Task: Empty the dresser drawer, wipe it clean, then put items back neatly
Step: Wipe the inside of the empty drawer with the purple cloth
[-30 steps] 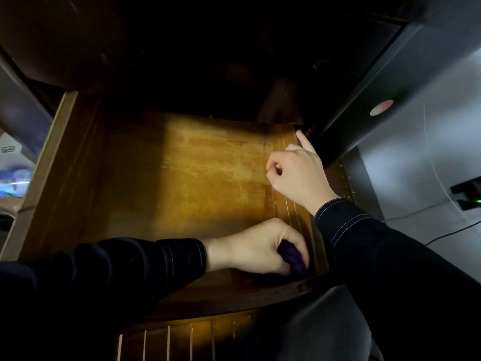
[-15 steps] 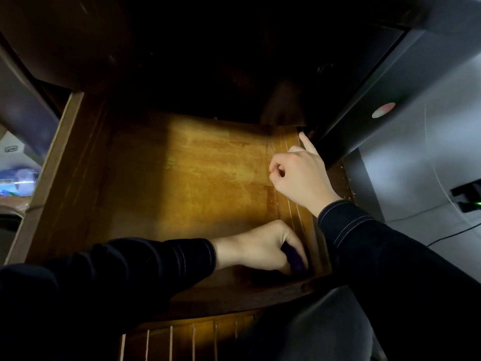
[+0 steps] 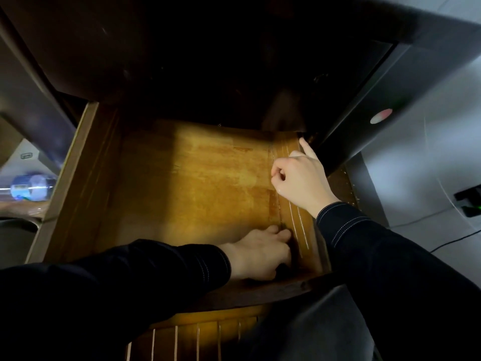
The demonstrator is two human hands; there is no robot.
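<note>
The wooden drawer (image 3: 203, 183) is pulled out and nothing lies on its lit floor. My left hand (image 3: 260, 254) is in the near right corner, fingers curled down against the right side wall (image 3: 299, 230). It covers the purple cloth (image 3: 283, 269), of which only a dark edge shows under the palm. My right hand (image 3: 299, 178) grips the top of that side wall further back. Its index finger points at the dresser frame.
The dark dresser body (image 3: 208, 61) overhangs the back of the drawer. A slatted lower drawer front (image 3: 197, 340) is below. A blurred bottle (image 3: 28, 187) lies beyond the left wall. To the right are a grey wall and a socket with a green light (image 3: 468, 201).
My left hand has pushed its fingers further back along the right wall. The purple cloth, plain to see before, is now almost hidden under it. My right hand has stayed put.
</note>
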